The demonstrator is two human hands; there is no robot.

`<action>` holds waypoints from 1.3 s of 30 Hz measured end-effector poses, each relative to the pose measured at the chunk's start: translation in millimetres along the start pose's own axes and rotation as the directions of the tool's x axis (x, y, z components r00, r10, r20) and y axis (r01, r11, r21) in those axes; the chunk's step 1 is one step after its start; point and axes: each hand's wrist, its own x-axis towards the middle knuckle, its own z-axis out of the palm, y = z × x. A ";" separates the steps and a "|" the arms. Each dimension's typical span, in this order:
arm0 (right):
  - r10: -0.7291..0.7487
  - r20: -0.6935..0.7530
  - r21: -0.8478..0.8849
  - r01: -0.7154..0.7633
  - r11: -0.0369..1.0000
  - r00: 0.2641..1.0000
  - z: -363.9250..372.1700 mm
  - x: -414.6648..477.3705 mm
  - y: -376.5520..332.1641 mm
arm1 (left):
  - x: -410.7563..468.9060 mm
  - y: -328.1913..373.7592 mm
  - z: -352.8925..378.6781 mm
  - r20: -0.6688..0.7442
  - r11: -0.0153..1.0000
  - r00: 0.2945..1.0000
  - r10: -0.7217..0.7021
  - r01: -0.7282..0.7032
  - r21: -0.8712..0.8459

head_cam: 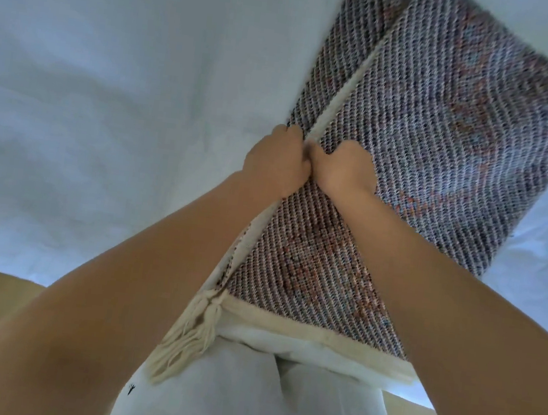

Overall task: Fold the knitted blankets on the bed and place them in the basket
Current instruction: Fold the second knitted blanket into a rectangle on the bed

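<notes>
both hands [310, 167] clutching knitted blanket [448, 125] edge, fingertips hidden, far corner cut off

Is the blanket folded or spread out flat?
Partly folded: one layer of the blanket overlaps another on the bed, and the left hand and right hand grip its cream edge.

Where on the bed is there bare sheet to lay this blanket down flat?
The wide bare sheet left of the knitted blanket is free. Right of it only a narrow strip shows. The middle is crowded: left hand and right hand grip the blanket's cream edge.
</notes>
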 end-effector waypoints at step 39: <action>-0.343 -0.352 -0.076 0.339 0.938 0.871 -100.2 112.9 21.8 | 154.3 67.4 -55.4 -0.355 0.992 0.935 0.001 -0.047 -0.121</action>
